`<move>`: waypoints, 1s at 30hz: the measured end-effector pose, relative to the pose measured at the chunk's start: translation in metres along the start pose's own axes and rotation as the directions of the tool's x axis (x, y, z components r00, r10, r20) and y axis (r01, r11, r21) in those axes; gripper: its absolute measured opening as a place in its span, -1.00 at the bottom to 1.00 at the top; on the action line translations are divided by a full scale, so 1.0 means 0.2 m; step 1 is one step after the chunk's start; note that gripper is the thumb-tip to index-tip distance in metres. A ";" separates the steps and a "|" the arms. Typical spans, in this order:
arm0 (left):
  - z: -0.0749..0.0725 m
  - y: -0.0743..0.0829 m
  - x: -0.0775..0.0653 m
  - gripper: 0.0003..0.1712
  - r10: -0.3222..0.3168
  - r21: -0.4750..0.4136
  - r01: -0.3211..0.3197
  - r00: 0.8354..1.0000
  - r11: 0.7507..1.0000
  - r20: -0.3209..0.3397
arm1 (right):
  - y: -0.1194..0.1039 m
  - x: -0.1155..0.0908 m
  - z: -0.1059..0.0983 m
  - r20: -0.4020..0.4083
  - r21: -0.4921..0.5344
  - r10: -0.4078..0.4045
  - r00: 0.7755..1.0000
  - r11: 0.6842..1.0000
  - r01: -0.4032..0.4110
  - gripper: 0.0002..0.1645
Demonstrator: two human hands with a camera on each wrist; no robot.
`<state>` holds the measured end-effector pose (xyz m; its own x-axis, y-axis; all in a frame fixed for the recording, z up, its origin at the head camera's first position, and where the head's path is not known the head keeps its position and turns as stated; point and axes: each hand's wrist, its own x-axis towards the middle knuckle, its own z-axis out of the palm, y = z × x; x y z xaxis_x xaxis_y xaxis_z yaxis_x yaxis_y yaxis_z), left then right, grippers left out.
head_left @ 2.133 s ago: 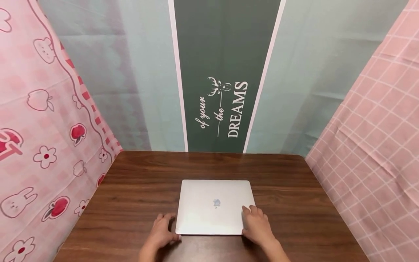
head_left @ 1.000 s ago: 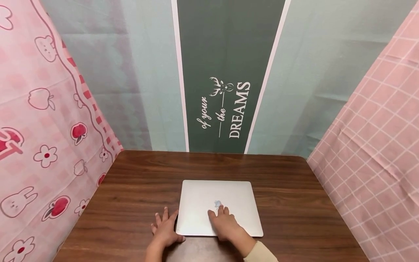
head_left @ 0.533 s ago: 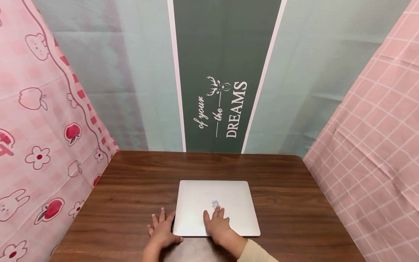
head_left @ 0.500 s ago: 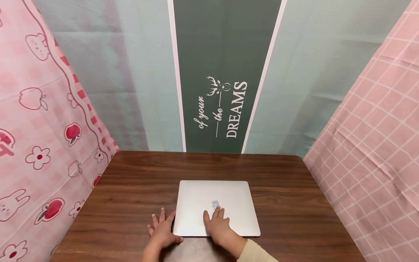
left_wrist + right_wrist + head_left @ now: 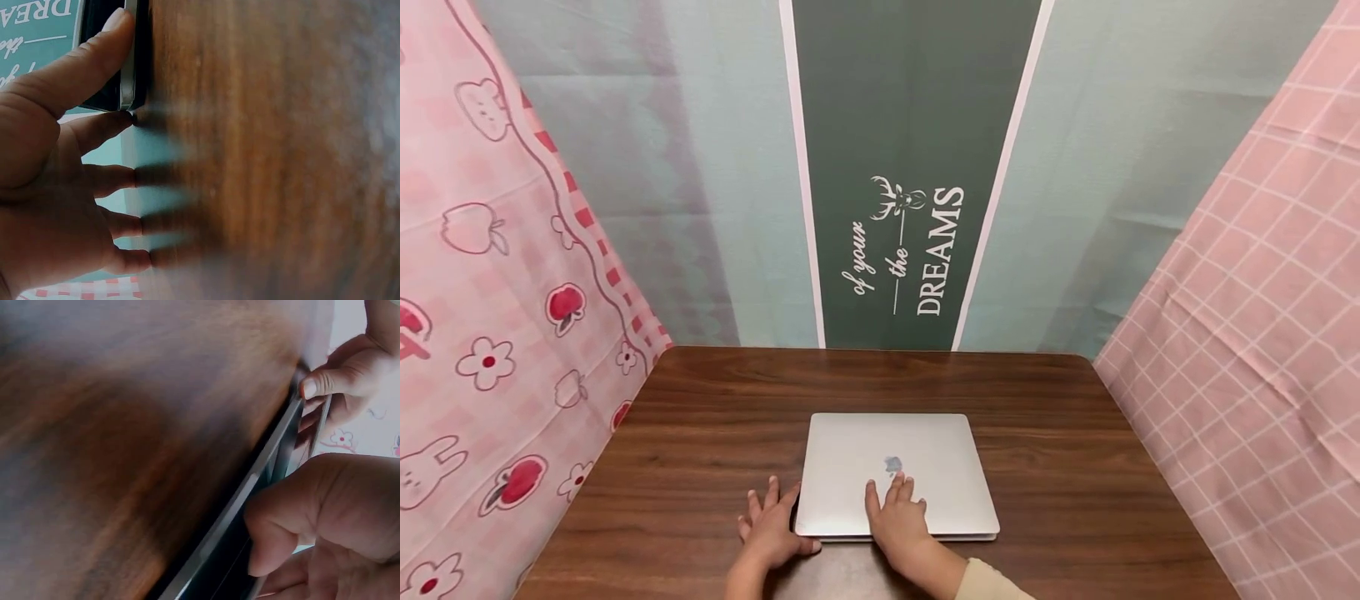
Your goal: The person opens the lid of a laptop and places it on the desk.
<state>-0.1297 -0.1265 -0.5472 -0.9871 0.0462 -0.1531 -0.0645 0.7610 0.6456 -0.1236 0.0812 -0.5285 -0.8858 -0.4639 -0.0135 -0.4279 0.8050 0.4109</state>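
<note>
Back curtain (image 5: 910, 100): grey-green, dark green band down the middle, hangs behind the table. Pink cartoon curtain (image 5: 445, 283) on left, pink grid curtain (image 5: 1247, 283) on right. Table (image 5: 1052, 467): dark brown wood grain, rounded far corners. Laptop (image 5: 940, 467): silver, flat on table, around the middle side to side, toward the near part. Lid slightly raised at the near edge, narrow gap over the base (image 5: 127, 87); rest of lid slopes down to the far side. White print (image 5: 940, 250) on the dark band, turned sideways: "of your", "the", "DREAMS", plus antlered deer head. Right hand (image 5: 901, 523): clamped on lid's near edge, fingers on top, thumb in the gap underneath per right wrist view. Left hand (image 5: 769, 532): just beside laptop's left edge, fingers straight and spread, tips on table, thumb against base at near left corner. Hands apart from each other. Cream sleeve (image 5: 988, 583) on right arm. Apple logo (image 5: 892, 464) mid-lid, just beyond right fingertips.
</note>
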 end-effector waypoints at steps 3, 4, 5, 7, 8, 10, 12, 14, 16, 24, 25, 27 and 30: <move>0.00 0.00 0.00 0.11 -0.004 0.007 0.004 1.000 1.000 0.000 | 0.01 -0.01 0.00 -0.038 -0.030 -0.012 0.999 0.999 0.011 -0.24; 0.00 0.00 0.00 0.11 -0.006 0.007 0.006 1.000 1.000 0.001 | 0.01 -0.01 0.00 -0.045 -0.032 -0.015 0.999 0.999 0.014 -0.24; 0.00 0.00 0.00 0.11 -0.005 0.008 0.005 1.000 1.000 0.002 | 0.01 -0.01 -0.01 -0.048 -0.030 -0.017 0.999 0.999 0.015 -0.24; 0.00 0.00 0.00 0.11 -0.006 0.005 0.006 1.000 1.000 0.005 | 0.03 -0.01 -0.02 -0.046 -0.023 -0.022 0.999 1.000 0.021 -0.22; 0.00 0.00 0.00 0.11 -0.008 0.002 0.008 1.000 1.000 0.007 | 0.04 -0.01 -0.03 -0.044 -0.017 -0.024 0.999 1.000 0.024 -0.20; 0.00 0.00 0.00 0.11 -0.011 -0.010 0.011 1.000 1.000 0.015 | 0.06 0.00 -0.04 -0.035 0.000 -0.031 0.999 1.000 0.031 -0.16; 0.00 0.01 0.00 0.12 -0.015 -0.030 0.015 1.000 0.999 0.024 | 0.08 0.00 -0.06 -0.026 0.006 -0.042 0.999 0.999 0.043 -0.14; 0.00 0.01 0.00 0.13 -0.015 -0.045 0.016 0.999 0.999 0.032 | 0.10 0.01 -0.07 -0.021 0.014 -0.057 0.998 0.998 0.057 -0.14; -0.01 0.00 -0.01 0.12 -0.012 -0.057 0.014 0.999 0.998 0.034 | 0.12 0.01 -0.09 -0.021 0.021 -0.071 0.997 0.997 0.071 -0.16; -0.02 0.01 0.00 0.06 0.001 -0.049 -0.001 1.000 0.999 0.005 | 0.18 0.04 -0.16 -0.099 0.057 -0.089 0.991 0.994 0.095 -0.33; -0.02 0.01 0.00 0.06 0.001 -0.046 0.000 1.000 0.999 0.001 | 0.19 0.04 -0.17 -0.112 0.066 -0.091 0.990 0.993 0.099 -0.37; -0.03 0.02 0.00 0.04 -0.002 -0.038 0.002 1.000 0.999 -0.005 | 0.21 0.06 -0.20 -0.118 0.092 -0.093 0.989 0.990 0.104 -0.41; -0.04 0.03 0.00 0.03 -0.003 -0.021 0.003 1.000 1.000 -0.006 | 0.23 0.07 -0.23 -0.097 0.119 -0.100 0.990 0.987 0.111 -0.45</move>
<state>-0.1308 -0.1274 -0.5381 -0.9879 0.0397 -0.1502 -0.0704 0.7473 0.6608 -0.1470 0.0952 -0.4680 -0.8170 -0.5755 0.0345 -0.5417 0.7868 0.2958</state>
